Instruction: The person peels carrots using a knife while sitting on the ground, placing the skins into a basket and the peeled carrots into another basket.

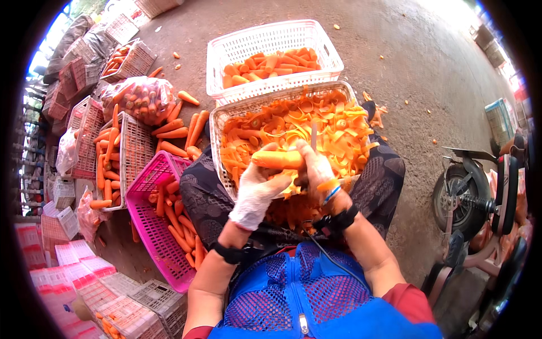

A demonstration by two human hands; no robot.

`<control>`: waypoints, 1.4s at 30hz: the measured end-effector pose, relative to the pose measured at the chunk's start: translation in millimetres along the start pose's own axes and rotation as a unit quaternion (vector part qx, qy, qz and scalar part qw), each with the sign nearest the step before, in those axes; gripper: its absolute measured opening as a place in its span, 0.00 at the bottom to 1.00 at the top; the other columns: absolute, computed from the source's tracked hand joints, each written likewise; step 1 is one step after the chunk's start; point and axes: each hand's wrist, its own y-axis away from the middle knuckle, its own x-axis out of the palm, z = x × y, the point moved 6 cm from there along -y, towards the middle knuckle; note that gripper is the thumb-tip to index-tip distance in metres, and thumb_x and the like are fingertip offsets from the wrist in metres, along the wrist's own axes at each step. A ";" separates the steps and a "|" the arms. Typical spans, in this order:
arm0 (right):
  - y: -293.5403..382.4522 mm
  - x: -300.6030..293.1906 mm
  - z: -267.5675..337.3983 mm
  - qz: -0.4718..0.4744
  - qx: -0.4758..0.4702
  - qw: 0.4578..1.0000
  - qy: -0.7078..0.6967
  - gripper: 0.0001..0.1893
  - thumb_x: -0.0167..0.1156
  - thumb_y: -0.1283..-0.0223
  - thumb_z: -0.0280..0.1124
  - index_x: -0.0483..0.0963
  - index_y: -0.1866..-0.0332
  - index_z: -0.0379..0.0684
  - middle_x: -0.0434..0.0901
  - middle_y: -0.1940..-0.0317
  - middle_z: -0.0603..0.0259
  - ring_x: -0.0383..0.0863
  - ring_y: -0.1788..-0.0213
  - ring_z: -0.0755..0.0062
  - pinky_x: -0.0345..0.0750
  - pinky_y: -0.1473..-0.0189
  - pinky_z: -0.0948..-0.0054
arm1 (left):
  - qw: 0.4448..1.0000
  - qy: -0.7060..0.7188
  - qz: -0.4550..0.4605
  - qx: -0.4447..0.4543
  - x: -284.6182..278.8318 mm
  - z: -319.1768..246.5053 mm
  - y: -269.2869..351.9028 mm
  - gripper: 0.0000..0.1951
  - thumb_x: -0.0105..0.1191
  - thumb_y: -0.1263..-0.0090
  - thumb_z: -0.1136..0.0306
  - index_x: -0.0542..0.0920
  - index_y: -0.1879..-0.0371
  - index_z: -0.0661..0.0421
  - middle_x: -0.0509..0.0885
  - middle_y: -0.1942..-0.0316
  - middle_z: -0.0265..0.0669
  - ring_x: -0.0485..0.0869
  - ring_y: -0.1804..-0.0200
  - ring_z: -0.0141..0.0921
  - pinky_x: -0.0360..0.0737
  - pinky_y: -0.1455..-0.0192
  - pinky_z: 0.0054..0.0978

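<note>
My left hand (258, 186), in a white knit glove, grips a peeled-looking carrot (277, 159) lying crosswise. My right hand (318, 171) is at the carrot's right end, its fingers closed around a narrow-bladed hand tool (313, 135); the blade points away from me and the handle is hidden. A blue-and-white band and an orange scrap sit by the right wrist. Both hands are over a white plastic basket (214, 140) between my knees, heaped with carrot peelings (296, 114) and cut ends.
Beyond it stands a white basket (271, 91) of peeled carrots. At left are a magenta basket (169, 254) of carrots, a crate (135, 156) of carrots, a clear bag (139, 99) of carrots and loose carrots (197, 127). A wheeled vehicle (461, 203) stands at right.
</note>
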 end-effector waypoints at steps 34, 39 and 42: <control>25.3 11.1 30.6 0.194 -0.452 0.737 0.465 0.13 0.63 0.29 0.39 0.81 0.42 0.54 0.87 0.66 0.51 0.87 0.63 0.44 0.83 0.63 0.53 | 0.957 -0.275 0.041 -0.080 -36.8 40.8 19.0 0.22 0.69 0.47 0.78 0.81 0.51 0.59 0.84 0.69 0.32 0.83 0.69 0.25 0.81 0.65 0.23; 30.1 15.0 38.3 0.193 -0.490 0.711 0.466 0.11 0.63 0.30 0.35 0.81 0.45 0.52 0.86 0.67 0.52 0.87 0.64 0.46 0.82 0.64 0.55 | 0.952 -0.290 0.050 -0.085 -34.5 34.1 19.9 0.21 0.69 0.47 0.77 0.81 0.52 0.61 0.84 0.69 0.32 0.84 0.70 0.25 0.82 0.65 0.24; 30.5 17.1 39.5 0.177 -0.498 0.700 0.480 0.10 0.63 0.31 0.32 0.81 0.47 0.51 0.86 0.68 0.53 0.87 0.64 0.46 0.82 0.65 0.55 | 0.948 -0.302 0.047 -0.087 -37.4 35.5 17.0 0.21 0.69 0.46 0.77 0.81 0.52 0.61 0.84 0.69 0.32 0.83 0.71 0.24 0.82 0.65 0.24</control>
